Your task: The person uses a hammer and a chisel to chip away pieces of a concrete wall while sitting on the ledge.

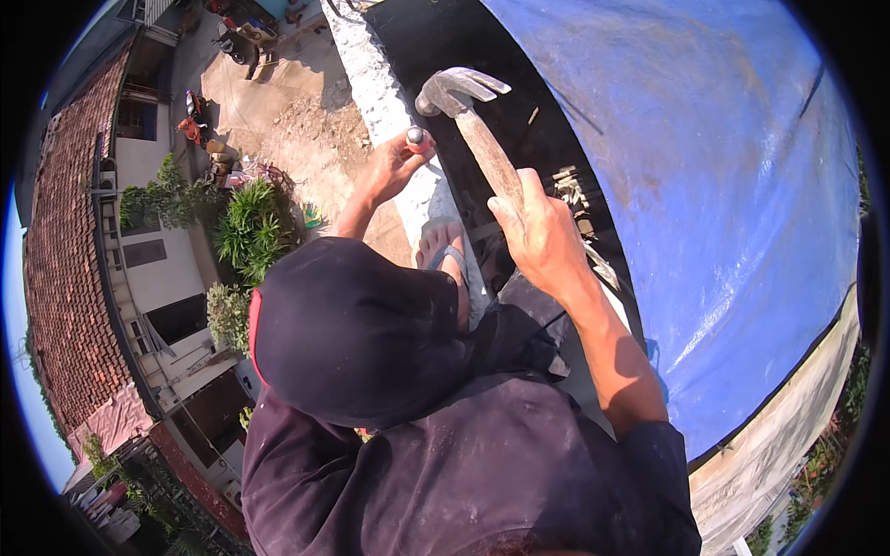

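Observation:
A claw hammer with a pale wooden handle is raised over the wall in my right hand, whose fingers wrap the handle. The hammer's metal head is up and to the left of that hand. My left hand closes round a metal rod at the top of a narrow white wall. Only the rod's round end shows, facing up; its lower part is hidden. The hammer head is apart from the rod. Along its top the wall looks rough and chipped. My sandalled foot rests on it, just below my left hand.
A blue tarpaulin spreads over the right side, beside a dark gap holding pale scraps. Far below on the left lie a dirt yard, green plants, parked motorbikes and a tile-roofed house.

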